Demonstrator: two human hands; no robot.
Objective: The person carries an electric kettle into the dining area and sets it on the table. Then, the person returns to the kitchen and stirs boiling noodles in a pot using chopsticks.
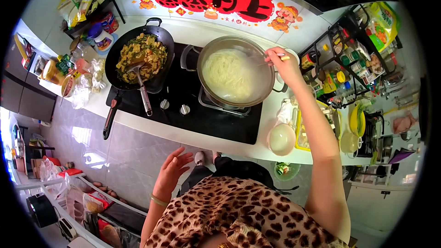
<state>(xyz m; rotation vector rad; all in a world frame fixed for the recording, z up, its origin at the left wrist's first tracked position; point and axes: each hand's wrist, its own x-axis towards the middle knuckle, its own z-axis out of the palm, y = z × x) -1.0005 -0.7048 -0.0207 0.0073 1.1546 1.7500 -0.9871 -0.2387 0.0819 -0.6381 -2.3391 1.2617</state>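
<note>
My right hand [281, 63] is closed around a pair of thin chopsticks [262, 59] at the right rim of a wide steel pot [205, 76]. Their tips reach over the pot, blurred by steam. Pale noodles [227, 74] lie in cloudy liquid inside it, on the right burner. My left hand [174, 171] hangs in front of the counter with its fingers apart, holding nothing. On the left burner, a black wok [112, 66] holds cooked food [147, 53] with browned pieces and greens. A metal spatula [143, 89] rests in it, its handle over the wok's near rim.
Right of the black cooktop [193, 126] are a pale bowl [281, 139] and a yellow-edged tray [303, 148]. A rack [344, 59] of bottles stands behind. Jars and bags line the left counter. A shelf unit [69, 190] stands at lower left.
</note>
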